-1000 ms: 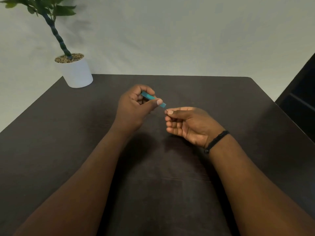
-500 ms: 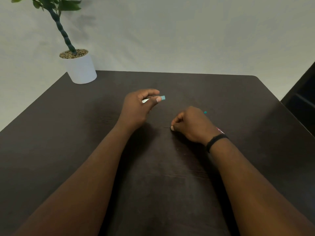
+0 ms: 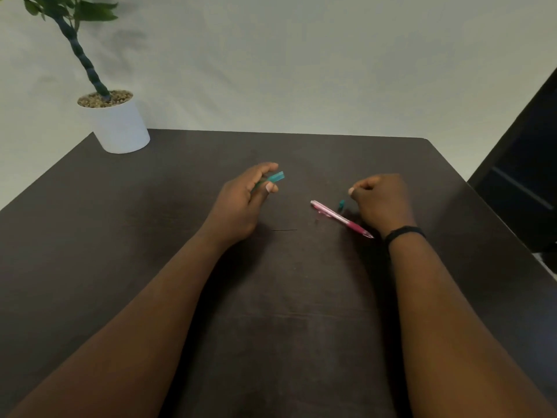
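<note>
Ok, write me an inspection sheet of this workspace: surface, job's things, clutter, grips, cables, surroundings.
Surface: dark table, wood grain showing.
Job's things: teal case in the left hand; pink mechanical pencil lying by the right hand; teal cap on the table beside it; thin lead lying between the hands.
Clutter: nothing seen.
Grips: left hand pinches the case; right hand curled, nothing visible in it.
Cables: nothing seen.
Surroundings: potted plant at the far left corner; pale wall behind; dark furniture at right; black wristband on the right wrist.
</note>
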